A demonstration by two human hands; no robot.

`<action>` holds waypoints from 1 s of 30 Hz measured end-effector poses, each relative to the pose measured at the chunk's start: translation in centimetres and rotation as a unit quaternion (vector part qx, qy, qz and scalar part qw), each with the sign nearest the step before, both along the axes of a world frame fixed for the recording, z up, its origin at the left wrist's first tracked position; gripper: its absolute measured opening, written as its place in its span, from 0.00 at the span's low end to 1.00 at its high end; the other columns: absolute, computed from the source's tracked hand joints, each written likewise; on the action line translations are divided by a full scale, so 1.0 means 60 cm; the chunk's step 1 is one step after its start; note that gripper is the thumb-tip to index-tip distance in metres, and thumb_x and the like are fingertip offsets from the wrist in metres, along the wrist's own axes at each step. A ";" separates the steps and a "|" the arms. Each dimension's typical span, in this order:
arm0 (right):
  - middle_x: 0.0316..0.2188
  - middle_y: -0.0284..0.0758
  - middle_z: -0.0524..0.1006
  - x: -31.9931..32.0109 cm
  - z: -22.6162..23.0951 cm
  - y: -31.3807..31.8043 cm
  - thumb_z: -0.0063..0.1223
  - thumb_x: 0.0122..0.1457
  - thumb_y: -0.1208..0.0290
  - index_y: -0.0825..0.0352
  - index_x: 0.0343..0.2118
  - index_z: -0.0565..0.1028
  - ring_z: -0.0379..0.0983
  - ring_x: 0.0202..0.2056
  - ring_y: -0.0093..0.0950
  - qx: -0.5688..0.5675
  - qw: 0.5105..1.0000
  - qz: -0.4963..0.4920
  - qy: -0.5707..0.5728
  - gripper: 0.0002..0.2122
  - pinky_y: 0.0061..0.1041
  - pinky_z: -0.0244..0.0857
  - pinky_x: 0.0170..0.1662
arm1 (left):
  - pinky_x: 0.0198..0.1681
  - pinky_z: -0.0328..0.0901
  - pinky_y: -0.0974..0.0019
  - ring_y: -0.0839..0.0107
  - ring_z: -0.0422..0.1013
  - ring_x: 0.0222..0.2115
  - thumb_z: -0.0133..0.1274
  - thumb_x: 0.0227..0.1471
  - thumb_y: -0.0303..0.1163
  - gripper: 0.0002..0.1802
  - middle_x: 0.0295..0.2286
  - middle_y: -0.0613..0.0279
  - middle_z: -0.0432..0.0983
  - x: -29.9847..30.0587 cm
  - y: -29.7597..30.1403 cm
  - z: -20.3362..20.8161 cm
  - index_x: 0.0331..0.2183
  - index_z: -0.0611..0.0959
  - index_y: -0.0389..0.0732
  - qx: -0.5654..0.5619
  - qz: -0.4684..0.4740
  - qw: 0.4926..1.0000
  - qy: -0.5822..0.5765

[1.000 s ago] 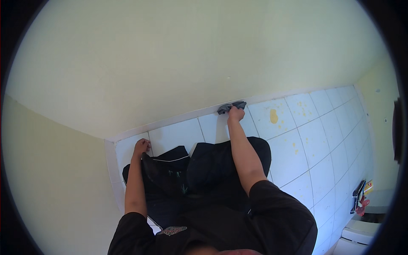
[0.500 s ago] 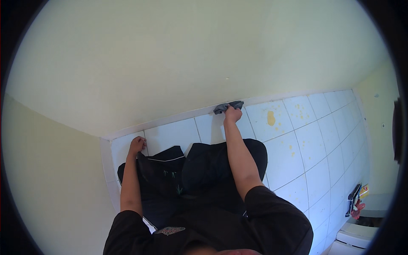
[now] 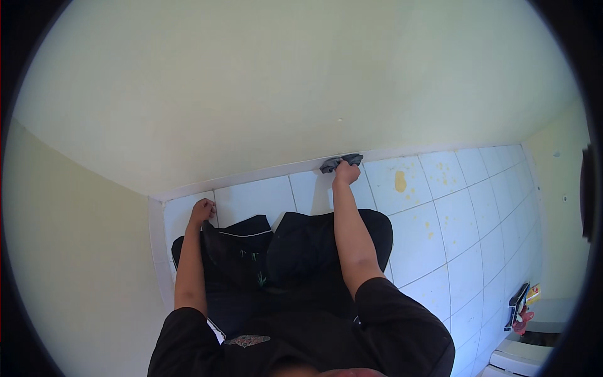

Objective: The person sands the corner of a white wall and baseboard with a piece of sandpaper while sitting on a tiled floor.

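Note:
A crumpled dark grey cloth (image 3: 331, 164) is gripped in my right hand (image 3: 347, 172). The cloth lies against the white skirting tiles (image 3: 270, 169) where wall and floor meet, and my right arm reaches straight out to it. My left hand (image 3: 203, 210) hangs by my left knee, its fingers curled, over the white floor tiles near the corner. Whether anything sits inside those curled fingers is hidden. My knees, in dark trousers (image 3: 308, 245), are bent between the two arms.
Yellow stains (image 3: 401, 181) spot the white floor tiles (image 3: 414, 239) to the right of the cloth. The pale wall (image 3: 251, 81) rises in front, and another wall (image 3: 75, 251) closes off the left. Far right lie a red bag (image 3: 522, 322) and a white appliance (image 3: 524, 358).
The view has shifted slightly. My right hand still holds the cloth at the skirting, with little movement along it. My left hand stays by the knee.

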State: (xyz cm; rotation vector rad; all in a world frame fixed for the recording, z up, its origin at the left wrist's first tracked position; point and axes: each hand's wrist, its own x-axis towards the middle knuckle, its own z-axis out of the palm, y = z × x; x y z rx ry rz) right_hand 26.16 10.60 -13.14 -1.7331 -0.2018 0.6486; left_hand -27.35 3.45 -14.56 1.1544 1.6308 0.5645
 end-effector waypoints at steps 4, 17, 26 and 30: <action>0.33 0.53 0.79 0.057 0.008 -0.001 0.62 0.45 0.73 0.80 0.32 0.76 0.77 0.36 0.46 -0.039 0.997 -0.069 -0.012 0.14 0.38 0.71 0.41 | 0.23 0.68 0.69 0.74 0.70 0.18 0.45 0.56 0.29 0.10 0.21 0.60 0.76 0.031 0.012 -0.012 0.32 0.79 0.35 0.034 -0.016 0.999 -0.011; 0.32 0.50 0.79 -0.017 0.073 -0.019 0.57 0.49 0.78 0.80 0.33 0.75 0.78 0.30 0.41 -0.017 0.988 -0.046 -0.146 0.10 0.35 0.72 0.31 | 0.22 0.68 0.69 0.72 0.70 0.17 0.44 0.55 0.28 0.10 0.21 0.58 0.76 0.024 0.008 0.000 0.31 0.79 0.34 0.036 -0.010 0.999 0.001; 0.36 0.44 0.76 -0.062 0.080 -0.035 0.53 0.52 0.80 0.77 0.39 0.70 0.76 0.31 0.35 0.100 0.986 0.029 0.129 0.12 0.31 0.73 0.27 | 0.23 0.68 0.69 0.72 0.72 0.19 0.44 0.54 0.27 0.10 0.21 0.58 0.76 0.022 -0.003 0.015 0.32 0.79 0.34 0.065 -0.015 0.998 0.008; 0.39 0.45 0.74 -0.051 0.064 -0.025 0.54 0.50 0.80 0.76 0.39 0.70 0.75 0.36 0.35 0.091 0.973 -0.010 0.211 0.13 0.33 0.74 0.30 | 0.23 0.68 0.69 0.72 0.72 0.19 0.44 0.54 0.28 0.10 0.22 0.57 0.76 0.016 -0.001 0.013 0.31 0.79 0.34 0.063 -0.022 0.998 -0.001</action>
